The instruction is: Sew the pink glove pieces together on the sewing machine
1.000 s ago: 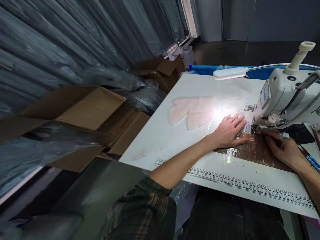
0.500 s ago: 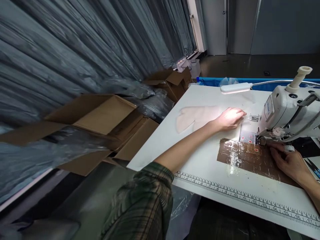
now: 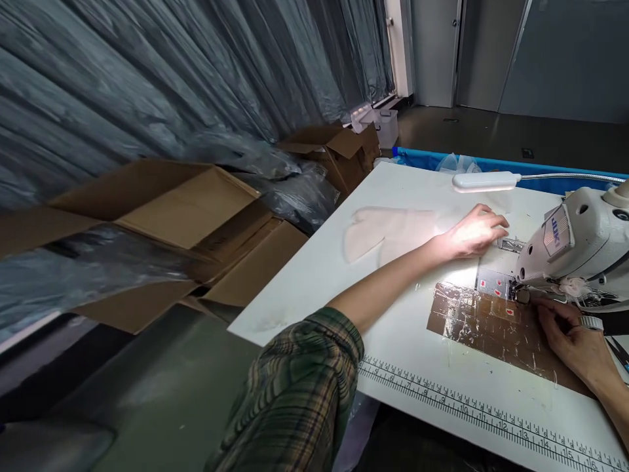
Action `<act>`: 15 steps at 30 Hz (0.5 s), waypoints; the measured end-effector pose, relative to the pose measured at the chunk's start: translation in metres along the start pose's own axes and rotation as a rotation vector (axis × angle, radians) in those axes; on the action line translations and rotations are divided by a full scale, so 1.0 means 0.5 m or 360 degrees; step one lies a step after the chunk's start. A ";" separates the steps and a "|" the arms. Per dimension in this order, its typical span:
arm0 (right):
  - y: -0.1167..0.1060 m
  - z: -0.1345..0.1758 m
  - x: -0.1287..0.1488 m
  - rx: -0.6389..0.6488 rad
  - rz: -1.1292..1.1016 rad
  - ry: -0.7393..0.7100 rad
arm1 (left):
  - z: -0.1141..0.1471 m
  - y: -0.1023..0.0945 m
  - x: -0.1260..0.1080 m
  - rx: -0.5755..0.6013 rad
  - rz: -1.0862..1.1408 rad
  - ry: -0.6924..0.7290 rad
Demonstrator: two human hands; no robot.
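My left hand point(image 3: 474, 233) is over the white table, left of the sewing machine point(image 3: 580, 242). Its fingers are bent and close together, and anything beneath them is hidden. A pale pink cut fabric piece point(image 3: 388, 229) lies flat to its left, reaching toward the wrist. My right hand point(image 3: 570, 341) rests by the needle area, thumb and index finger drawn together close to the presser foot point(image 3: 521, 296). What they pinch is too small or hidden. Under that hand lies a shiny brown sheet point(image 3: 481, 321), beside the metal needle plate point(image 3: 491, 280) with small red marks.
A white lamp point(image 3: 486, 181) on a flexible neck hangs over the table. The printed ruler point(image 3: 462, 410) runs along the table's front edge. Scissors point(image 3: 618, 354) lie at the far right. Open cardboard boxes point(image 3: 187, 206) and plastic wrapping point(image 3: 304, 196) stand left of the table.
The view has shifted, so the machine appears farther right and lower. My left hand has moved slightly right, its fingertips now nearer the machine's bed. My right hand stays beside the presser foot.
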State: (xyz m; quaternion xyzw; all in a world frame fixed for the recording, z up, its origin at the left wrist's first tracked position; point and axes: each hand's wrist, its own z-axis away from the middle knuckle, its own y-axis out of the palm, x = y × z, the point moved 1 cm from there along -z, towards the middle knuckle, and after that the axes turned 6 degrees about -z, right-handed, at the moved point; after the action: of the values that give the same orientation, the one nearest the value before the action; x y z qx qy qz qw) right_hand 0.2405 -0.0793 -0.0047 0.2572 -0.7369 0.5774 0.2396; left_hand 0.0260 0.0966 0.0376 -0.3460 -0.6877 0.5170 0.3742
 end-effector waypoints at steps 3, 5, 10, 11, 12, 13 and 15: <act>-0.002 0.001 0.004 0.0020 0.0032 0.0037 | -0.004 0.010 -0.014 0.0065 0.0016 0.0156; 0.001 0.005 0.002 0.0017 0.0027 0.0088 | -0.001 0.015 -0.004 0.0096 0.0015 0.0100; 0.006 0.012 -0.001 -0.0063 -0.0011 0.0088 | 0.018 0.003 0.054 0.0037 0.0117 -0.0194; 0.006 0.011 0.000 -0.0088 -0.0011 0.0070 | 0.022 -0.001 0.064 0.0039 0.0143 -0.0242; 0.005 0.010 0.002 -0.0107 -0.0012 0.0061 | 0.026 -0.006 0.073 0.0055 0.0162 -0.0284; 0.004 0.008 0.005 -0.0110 -0.0014 0.0060 | 0.030 -0.011 0.079 0.0085 0.0177 -0.0320; 0.001 0.005 0.011 -0.0095 -0.0021 0.0077 | 0.035 -0.019 0.087 0.0150 0.0198 -0.0369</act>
State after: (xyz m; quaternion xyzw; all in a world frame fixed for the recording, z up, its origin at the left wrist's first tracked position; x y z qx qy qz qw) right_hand 0.2357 -0.0820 -0.0021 0.2408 -0.7462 0.5595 0.2686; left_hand -0.0110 0.1242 0.0506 -0.3079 -0.6787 0.6073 0.2754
